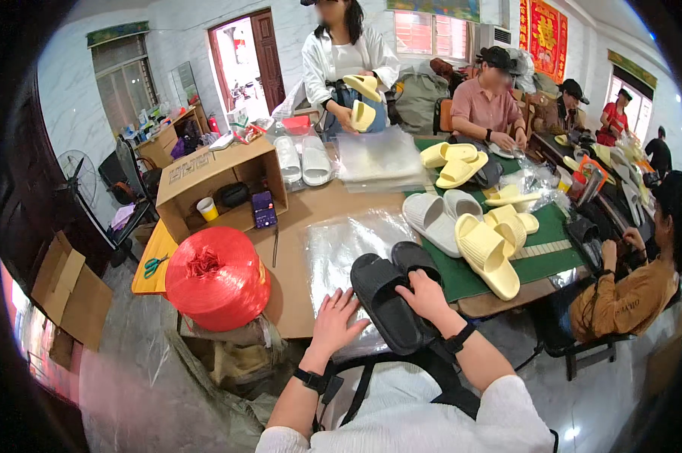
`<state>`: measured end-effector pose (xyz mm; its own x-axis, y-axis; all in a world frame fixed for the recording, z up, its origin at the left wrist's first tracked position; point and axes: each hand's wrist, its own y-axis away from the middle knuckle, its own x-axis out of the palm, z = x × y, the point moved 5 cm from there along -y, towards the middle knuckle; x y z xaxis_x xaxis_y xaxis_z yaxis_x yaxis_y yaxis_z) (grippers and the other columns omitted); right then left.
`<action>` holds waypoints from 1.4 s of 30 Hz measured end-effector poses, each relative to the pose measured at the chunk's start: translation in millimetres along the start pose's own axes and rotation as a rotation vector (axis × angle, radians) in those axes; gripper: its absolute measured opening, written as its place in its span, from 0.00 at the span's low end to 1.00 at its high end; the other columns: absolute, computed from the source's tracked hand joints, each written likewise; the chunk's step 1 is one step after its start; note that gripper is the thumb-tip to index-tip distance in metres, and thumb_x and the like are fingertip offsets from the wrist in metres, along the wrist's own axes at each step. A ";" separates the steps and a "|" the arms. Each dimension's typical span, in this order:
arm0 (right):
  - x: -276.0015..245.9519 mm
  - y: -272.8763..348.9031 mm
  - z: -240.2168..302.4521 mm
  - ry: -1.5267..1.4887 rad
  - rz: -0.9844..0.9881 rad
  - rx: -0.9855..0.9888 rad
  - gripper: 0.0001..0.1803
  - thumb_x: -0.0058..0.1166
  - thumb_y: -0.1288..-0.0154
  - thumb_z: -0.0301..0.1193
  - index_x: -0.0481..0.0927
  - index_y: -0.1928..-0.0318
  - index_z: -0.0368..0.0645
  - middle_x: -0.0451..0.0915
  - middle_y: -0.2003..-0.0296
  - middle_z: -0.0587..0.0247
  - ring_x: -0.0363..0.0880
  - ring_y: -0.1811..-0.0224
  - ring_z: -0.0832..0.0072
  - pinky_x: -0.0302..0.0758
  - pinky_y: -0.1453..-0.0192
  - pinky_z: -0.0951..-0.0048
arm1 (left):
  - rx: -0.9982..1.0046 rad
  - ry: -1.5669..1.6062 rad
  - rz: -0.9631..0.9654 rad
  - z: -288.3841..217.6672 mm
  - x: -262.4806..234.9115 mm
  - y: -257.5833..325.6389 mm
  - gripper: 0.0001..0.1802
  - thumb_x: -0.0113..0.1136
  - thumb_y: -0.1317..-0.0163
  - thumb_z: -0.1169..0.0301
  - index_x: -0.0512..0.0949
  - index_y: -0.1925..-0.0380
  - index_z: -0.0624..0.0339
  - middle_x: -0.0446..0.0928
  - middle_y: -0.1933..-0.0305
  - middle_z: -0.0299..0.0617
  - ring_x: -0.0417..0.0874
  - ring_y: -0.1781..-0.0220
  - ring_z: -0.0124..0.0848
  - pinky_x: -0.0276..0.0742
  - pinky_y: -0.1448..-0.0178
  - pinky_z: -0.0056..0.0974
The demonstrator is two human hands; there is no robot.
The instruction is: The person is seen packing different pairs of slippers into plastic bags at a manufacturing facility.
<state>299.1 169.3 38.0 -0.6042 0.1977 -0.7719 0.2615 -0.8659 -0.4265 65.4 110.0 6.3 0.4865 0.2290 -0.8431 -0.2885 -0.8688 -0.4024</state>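
My right hand (425, 295) rests on top of a pair of black slide sandals (385, 298) lying side by side at the table's near edge, fingers curled over the strap of the right one. Just left of the sandals, my left hand (335, 321) lies flat with fingers spread on a stack of clear plastic bags (333, 249). Both wrists wear black bands. The sandals overlap the plastic and the edge of a green mat (541, 260).
Yellow sandals (488, 253) and white sandals (432, 219) lie on the mat. A big red twine spool (216, 278) sits left of me, an open cardboard box (220, 185) behind it. One person stands across holding yellow sandals (364, 102); others sit along the right.
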 end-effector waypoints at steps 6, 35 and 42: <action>4.4 7.8 -12.7 -0.140 -0.043 0.117 0.18 0.63 0.36 0.42 0.79 0.59 0.38 0.78 0.67 0.51 0.81 0.64 0.50 0.77 0.60 0.55 | -0.033 0.000 0.019 -0.9 -2.6 3.0 0.36 0.62 0.40 0.44 0.78 0.39 0.57 0.69 0.27 0.48 0.64 0.24 0.54 0.54 0.22 0.58; 8.0 -3.8 -8.4 0.347 0.196 -0.137 0.22 0.57 0.32 0.48 0.80 0.57 0.40 0.78 0.57 0.51 0.80 0.53 0.54 0.82 0.55 0.56 | -0.034 0.011 -0.022 0.6 1.0 5.3 0.33 0.63 0.39 0.45 0.81 0.43 0.57 0.71 0.28 0.47 0.65 0.24 0.51 0.54 0.21 0.57; 2.0 1.2 -20.8 0.016 0.137 -0.164 0.24 0.55 0.30 0.50 0.81 0.57 0.38 0.77 0.60 0.47 0.79 0.54 0.49 0.77 0.51 0.53 | -0.024 -0.017 -0.025 2.0 2.5 5.4 0.32 0.64 0.41 0.44 0.81 0.44 0.54 0.72 0.30 0.48 0.67 0.26 0.54 0.55 0.22 0.59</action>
<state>313.9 178.2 26.1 -0.5429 0.0915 -0.8348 0.4602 -0.7991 -0.3869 63.4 106.8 1.4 0.4790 0.2578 -0.8391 -0.2563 -0.8732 -0.4146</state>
